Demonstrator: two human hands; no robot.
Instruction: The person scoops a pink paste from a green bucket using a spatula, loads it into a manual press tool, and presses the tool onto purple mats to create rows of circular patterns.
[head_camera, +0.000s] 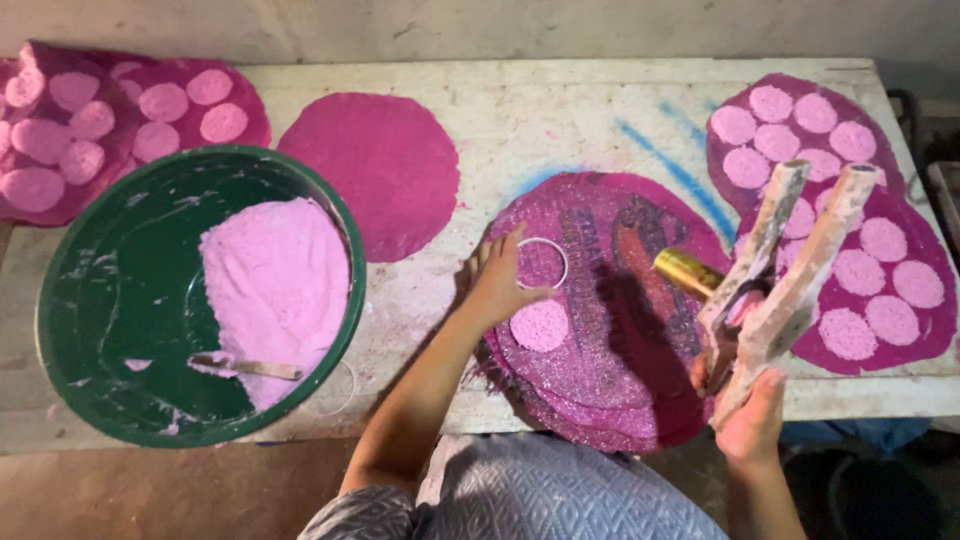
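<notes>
while left hand (497, 285) steadies ring (542, 263) on stained white table (560, 110), right hand (748, 415) grips two-handled press (775, 270).

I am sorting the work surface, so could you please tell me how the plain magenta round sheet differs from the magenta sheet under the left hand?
The plain magenta round sheet lies bare; the magenta sheet under the left hand carries one pale pink disc and a white ring. The first looks smaller and untouched. Both are round and flat.

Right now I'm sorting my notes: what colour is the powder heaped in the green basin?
Light pink powder, filling the right half of the green basin; head view.
</notes>
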